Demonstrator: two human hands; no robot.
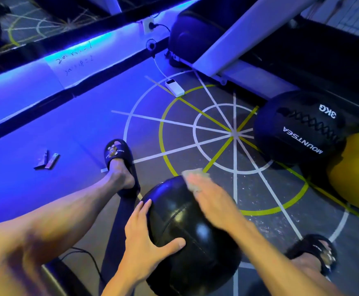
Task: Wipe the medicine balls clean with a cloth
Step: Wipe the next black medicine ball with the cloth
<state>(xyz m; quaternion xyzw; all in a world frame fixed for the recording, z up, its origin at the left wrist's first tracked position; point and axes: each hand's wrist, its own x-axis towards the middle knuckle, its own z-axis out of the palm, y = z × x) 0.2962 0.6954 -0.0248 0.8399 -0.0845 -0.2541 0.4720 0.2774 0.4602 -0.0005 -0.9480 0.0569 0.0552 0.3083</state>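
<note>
Your left hand (146, 238), fingers spread, steadies the near black ball (187, 236) so your flat-fingered right hand (212, 195) can press the cloth (192, 175) across it.

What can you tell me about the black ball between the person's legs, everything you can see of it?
The black medicine ball is round, glossy and leather-like, with stitched seams between panels and light glinting off its top. It sits low between the person's legs. The left hand rests spread against its left side, thumb on the front. The right hand presses a pale cloth flat on its upper far side.
</note>
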